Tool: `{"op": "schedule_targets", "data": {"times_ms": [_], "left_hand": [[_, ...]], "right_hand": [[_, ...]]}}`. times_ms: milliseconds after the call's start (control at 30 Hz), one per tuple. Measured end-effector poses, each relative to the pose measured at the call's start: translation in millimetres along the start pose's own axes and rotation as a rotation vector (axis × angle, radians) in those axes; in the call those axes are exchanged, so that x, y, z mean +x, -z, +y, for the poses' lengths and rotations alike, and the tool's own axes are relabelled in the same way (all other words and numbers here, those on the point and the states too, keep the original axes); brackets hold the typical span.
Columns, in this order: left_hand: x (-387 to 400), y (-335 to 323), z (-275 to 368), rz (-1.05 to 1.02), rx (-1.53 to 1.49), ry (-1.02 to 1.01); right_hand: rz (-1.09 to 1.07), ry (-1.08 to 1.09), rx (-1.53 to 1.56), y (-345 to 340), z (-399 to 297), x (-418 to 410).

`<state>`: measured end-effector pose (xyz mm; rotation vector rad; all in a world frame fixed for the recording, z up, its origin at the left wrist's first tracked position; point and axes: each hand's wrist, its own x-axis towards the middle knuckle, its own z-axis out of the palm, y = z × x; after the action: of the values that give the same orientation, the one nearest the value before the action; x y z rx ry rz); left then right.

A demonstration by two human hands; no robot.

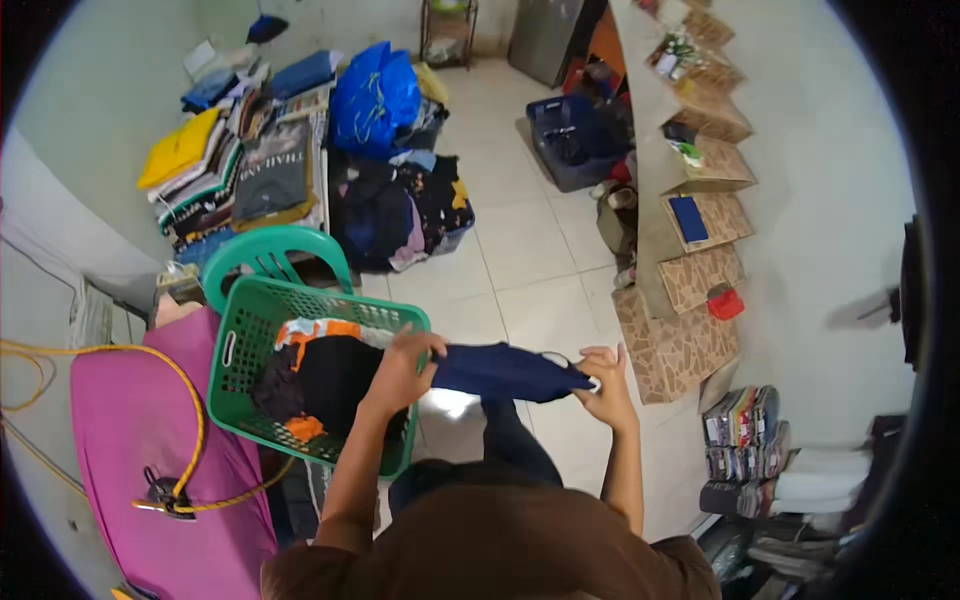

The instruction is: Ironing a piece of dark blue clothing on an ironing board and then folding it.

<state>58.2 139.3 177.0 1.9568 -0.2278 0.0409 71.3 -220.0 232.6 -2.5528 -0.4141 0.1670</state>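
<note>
A navy cloth garment [502,371] is stretched between my two hands in front of my body. My left hand [407,369] pinches one end, over the right rim of a green plastic laundry basket [315,294]. The opposite end, which has white edging, is gripped by the fingers of my right hand [604,384]. Inside the basket lie a black cloth [337,386] and an orange-and-white cloth [319,331], loosely heaped. I cannot tell what kind of garment the navy piece is.
A green plastic chair [279,238] stands behind the basket. Left is an ironing board with a pink cover [150,420], crossed by a yellow cord [196,405]. Folded clothes [274,172] and a heaped clothes basket [454,238] lie ahead. Tiled stairs [705,277] rise at right.
</note>
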Motion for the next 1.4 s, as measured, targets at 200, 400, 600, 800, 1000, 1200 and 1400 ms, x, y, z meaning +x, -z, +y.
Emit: {"op": "schedule_targets", "data": {"times_ms": [200,400,600,800,1000,1200,1400], "left_hand": [[97,-46,-8,0.166,0.231,0.071],[140,-56,-21,0.385,0.575,0.164],[199,7,-54,0.515,0.826,0.366],[264,69,-78,0.659,0.791,0.5],[341,129,-94,0.755,0.849,0.526],[365,160,-106,0.823,0.843,0.614],[380,174,-124,0.986,0.834,0.655]], "right_hand": [[-0.11,0.187,-0.081,52,56,149],[-0.202,0.423,-0.152,53,61,284],[-0.133,0.697,-0.193,15,17,433],[-0.148,0.813,-0.242,-9,-33,549],[-0.108,0.882,-0.249,-17,-76,667],[-0.183,0.91,-0.14,-50,-93,739],[-0.305,0.974,-0.09,-75,-124,790]]}}
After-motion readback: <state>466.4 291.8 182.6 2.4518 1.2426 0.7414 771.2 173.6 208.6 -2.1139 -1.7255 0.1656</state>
